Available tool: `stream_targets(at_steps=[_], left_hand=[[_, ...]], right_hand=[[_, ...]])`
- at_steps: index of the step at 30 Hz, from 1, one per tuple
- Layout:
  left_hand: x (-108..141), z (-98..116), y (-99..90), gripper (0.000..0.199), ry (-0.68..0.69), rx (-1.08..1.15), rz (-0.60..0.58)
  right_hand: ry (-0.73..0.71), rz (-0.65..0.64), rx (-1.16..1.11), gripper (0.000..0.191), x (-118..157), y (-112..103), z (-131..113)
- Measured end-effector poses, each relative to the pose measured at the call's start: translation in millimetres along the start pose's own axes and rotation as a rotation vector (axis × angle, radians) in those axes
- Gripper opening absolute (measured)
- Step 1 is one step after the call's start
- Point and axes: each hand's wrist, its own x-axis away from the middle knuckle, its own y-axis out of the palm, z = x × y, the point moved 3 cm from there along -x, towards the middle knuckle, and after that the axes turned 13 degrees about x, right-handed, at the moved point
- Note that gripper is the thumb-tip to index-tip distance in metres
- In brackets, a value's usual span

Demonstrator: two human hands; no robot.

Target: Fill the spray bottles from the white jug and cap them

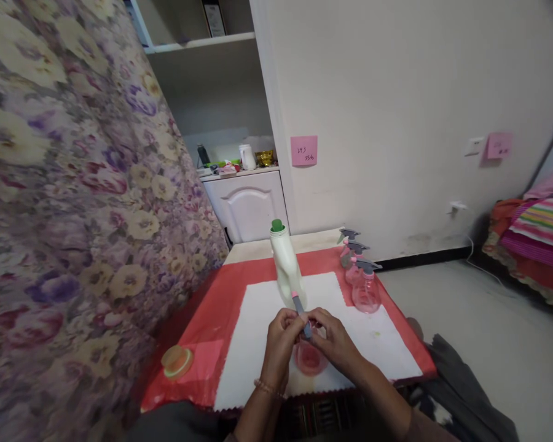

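Note:
A small pink see-through spray bottle (pixel 310 361) stands upright at the near part of the white cloth. Its grey trigger spray head (pixel 299 305), tipped with a pink nozzle, points away from me. My left hand (pixel 282 344) has its fingers closed on the spray head from the left. From the other side, my right hand (pixel 335 345) closes round the head and the bottle's neck. The fingers hide where head and neck meet. Just beyond my hands stands a tall pale-green bottle (pixel 286 264), a green stopper-like piece (pixel 277 225) in its mouth.
Several similar spray bottles (pixel 366 294) line the table's right side. An orange-and-green round lid (pixel 177 361) lies on the red cover (pixel 203 331) at left. The floral curtain (pixel 74 215) hangs close by the table's left. A wall (pixel 396 110) rises behind.

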Motion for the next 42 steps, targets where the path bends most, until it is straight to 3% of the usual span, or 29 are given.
stream_targets(at_steps=[8, 15, 20, 28, 34, 42], left_hand=[[-2.4, -7.9, -2.3, 0.033, 0.009, -0.02, -0.009], [1.1, -7.9, -3.2, 0.033, 0.056, -0.039, -0.023], [2.0, -7.0, -3.5, 0.033, 0.075, -0.056, -0.04], [-0.6, -5.8, -6.4, 0.031, 0.114, -0.1, -0.05], [-1.7, -8.7, -8.1, 0.03, 0.077, -0.102, -0.112], [-7.6, -12.6, -14.0, 0.031, 0.061, -0.113, -0.142]], right_hand=[[0.031, 0.006, 0.015, 0.02, 4.8, -2.1, 1.9], [0.119, 0.036, -0.211, 0.026, 12.9, -13.7, -7.3], [0.159, 0.03, -0.321, 0.027, 14.0, -10.7, -12.5], [0.19, 0.043, -0.32, 0.031, 17.6, -6.7, -14.2], [0.213, 0.07, -0.329, 0.034, 23.0, 1.5, -1.8], [0.251, 0.111, -0.162, 0.028, 24.4, 7.7, 8.1]])
